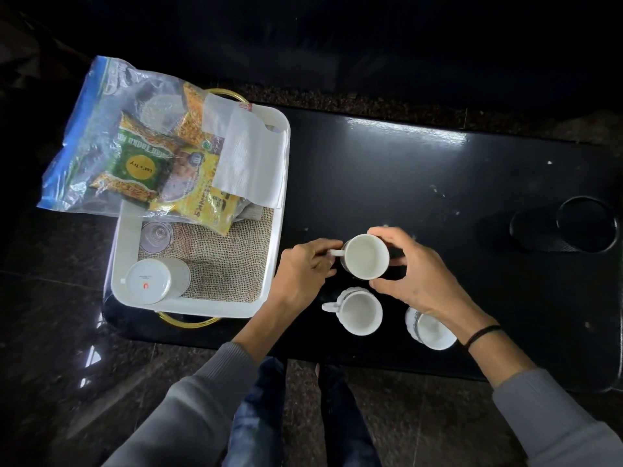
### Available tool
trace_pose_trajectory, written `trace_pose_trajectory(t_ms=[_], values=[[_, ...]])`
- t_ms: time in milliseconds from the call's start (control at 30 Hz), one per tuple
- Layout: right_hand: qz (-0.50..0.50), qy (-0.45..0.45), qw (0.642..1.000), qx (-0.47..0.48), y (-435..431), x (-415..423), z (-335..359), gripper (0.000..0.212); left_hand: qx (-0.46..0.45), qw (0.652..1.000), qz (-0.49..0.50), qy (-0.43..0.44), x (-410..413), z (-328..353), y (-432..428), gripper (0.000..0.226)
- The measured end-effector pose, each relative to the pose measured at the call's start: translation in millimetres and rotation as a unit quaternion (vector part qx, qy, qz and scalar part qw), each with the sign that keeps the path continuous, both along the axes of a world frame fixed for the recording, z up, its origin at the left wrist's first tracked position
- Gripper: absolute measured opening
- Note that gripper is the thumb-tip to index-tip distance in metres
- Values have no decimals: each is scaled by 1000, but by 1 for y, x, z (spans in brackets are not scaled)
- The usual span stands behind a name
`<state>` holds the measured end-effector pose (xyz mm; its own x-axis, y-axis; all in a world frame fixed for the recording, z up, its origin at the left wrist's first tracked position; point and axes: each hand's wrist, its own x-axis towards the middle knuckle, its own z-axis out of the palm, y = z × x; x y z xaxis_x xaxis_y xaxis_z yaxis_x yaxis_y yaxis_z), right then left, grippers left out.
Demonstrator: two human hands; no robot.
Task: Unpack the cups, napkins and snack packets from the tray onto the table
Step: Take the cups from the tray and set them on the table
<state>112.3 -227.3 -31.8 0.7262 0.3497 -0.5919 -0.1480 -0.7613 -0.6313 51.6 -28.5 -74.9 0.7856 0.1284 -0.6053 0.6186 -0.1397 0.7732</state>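
A white cup [365, 256] stands upright on the black table [438, 183], just right of the tray. My left hand [303, 267] pinches its handle and my right hand [411, 267] wraps its far side and rim. Two more white cups [359, 311] [429, 328] stand upright nearer me. The white tray [269, 264] with a burlap liner holds an upturned cup [151, 281], a clear glass [155, 235], folded white napkins [249, 156] and snack packets [188, 183] spilling from a clear zip bag [91, 136].
A black mesh cup holder [566, 225] lies on its side at the table's right end. The tray has gold handles [188, 320] at front and back. My legs stand against the table's near edge over a dark stone floor.
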Motion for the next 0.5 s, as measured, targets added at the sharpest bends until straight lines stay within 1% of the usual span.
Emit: trace_pose_trajectory(t_ms=[233,400,500], values=[[62,-30,997,-45,18,6,26,82,102,994,-37,-32,-5,26,12,48],[97,-54,994,-9,54,8,33,71,175,981,-59,-66,-13,51,41,42],[134,-58,989,24,88,6,31,65,247,963,-73,-77,-21,63,67,37]])
